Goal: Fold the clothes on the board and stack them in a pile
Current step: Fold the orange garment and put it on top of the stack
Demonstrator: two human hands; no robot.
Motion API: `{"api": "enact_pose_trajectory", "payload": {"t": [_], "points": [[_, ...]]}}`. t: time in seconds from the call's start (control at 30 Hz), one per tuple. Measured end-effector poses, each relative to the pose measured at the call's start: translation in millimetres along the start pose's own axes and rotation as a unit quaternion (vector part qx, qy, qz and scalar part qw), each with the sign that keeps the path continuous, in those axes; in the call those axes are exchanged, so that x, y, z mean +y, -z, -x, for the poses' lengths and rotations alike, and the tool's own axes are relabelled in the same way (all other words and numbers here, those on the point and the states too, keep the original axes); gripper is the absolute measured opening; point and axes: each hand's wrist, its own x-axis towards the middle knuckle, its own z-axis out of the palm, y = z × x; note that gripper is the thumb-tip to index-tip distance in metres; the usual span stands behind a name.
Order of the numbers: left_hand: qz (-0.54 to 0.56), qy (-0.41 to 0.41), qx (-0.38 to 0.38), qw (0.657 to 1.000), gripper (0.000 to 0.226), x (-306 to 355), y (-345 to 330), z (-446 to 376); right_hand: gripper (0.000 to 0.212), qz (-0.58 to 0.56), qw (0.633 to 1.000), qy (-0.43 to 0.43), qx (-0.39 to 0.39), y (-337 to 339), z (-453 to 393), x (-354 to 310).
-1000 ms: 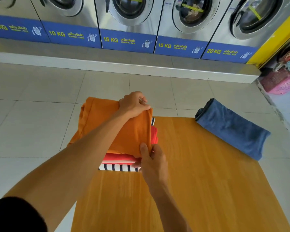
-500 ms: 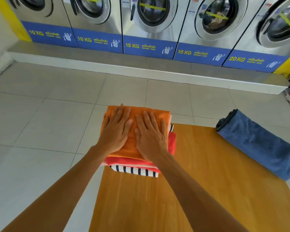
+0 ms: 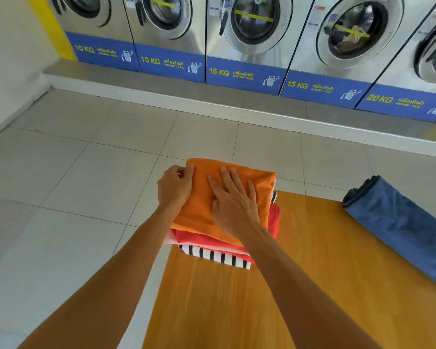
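Note:
A folded orange garment [image 3: 259, 182] tops a pile at the far left corner of the wooden board [image 3: 312, 285]. Under it lie a red garment [image 3: 273, 220] and a navy-and-white striped one [image 3: 217, 255]. My right hand [image 3: 233, 205] rests flat on the orange top, fingers spread. My left hand [image 3: 175, 185] is at the pile's left edge, its fingers curled on the orange cloth's far left corner. A rolled blue garment [image 3: 400, 222] lies apart at the board's right edge.
A row of front-loading washing machines [image 3: 252, 28] on a raised grey step [image 3: 212, 96] lines the far wall. Pale tiled floor [image 3: 86, 172] surrounds the board. A white wall [image 3: 8, 59] stands at the left.
The orange garment went from held by its edges to pressed flat under both palms. Since then my left hand has slid to the pile's left edge and curled on the corner; the view shifted left.

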Motion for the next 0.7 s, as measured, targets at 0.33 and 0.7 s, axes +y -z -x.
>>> {"api": "enact_pose_trajectory", "payload": {"t": [0.33, 0.7], "points": [[-0.059, 0.032, 0.050, 0.996, 0.029, -1.2, -5.2, -9.5, 0.057, 0.009, 1.000, -0.013, -0.012, -1.3, 0.0, -1.3], [-0.219, -0.073, -0.124, 0.965, 0.059, -6.3, -11.6, -2.1, 0.055, 0.023, 0.998, -0.017, 0.059, -10.3, 18.8, 18.8]]}}
